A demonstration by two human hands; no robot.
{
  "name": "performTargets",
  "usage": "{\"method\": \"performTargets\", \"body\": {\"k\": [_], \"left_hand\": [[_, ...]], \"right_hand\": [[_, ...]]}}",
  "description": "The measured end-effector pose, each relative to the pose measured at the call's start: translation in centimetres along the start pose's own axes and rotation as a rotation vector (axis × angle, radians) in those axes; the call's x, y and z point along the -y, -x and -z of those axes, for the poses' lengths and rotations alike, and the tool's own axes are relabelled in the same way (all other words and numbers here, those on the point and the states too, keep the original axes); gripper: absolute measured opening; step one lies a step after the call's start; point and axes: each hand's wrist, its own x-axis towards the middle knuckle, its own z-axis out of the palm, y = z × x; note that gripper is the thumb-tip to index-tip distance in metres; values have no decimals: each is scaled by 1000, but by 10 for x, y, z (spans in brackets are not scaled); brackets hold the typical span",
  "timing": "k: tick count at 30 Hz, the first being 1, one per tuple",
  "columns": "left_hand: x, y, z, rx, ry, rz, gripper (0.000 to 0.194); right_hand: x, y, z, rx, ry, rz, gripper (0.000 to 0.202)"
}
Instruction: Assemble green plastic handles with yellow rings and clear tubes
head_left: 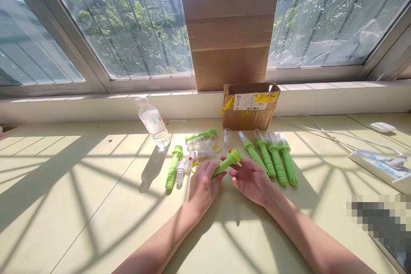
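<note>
My left hand is wrapped round the lower part of a green ribbed tube. A yellow ring sits around the tube's threaded top end. My right hand is palm up beside that end, its fingers apart and the fingertips close to the ring. Left of my left hand lie another green tube, small clear parts with white caps and a loose yellow ring. Several green tubes with clear tops lie side by side to the right.
Behind the hands are a second loose yellow ring, a clear cup and a cardboard box. A water bottle stands back left. A power strip with cables is at the right.
</note>
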Motion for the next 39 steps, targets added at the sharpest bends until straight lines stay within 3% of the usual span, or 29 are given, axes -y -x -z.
{"method": "performTargets", "body": {"k": [6,12,27,32,39], "left_hand": [[-7,-4,6,135,55,88,18],[-12,-7,12,255,161,90,24],[-4,-5,9,115,204,133,25],[-4,-5,9,89,208,177,26],[-2,-2,7,24,162,129,22]], "right_hand": [[2,-5,7,-68,15,50,15],[3,-6,9,-104,14,53,16],[2,-2,5,-51,-19,13,34],[2,-1,4,-41,-19,7,33],[1,-1,4,-25,-28,5,31]]}}
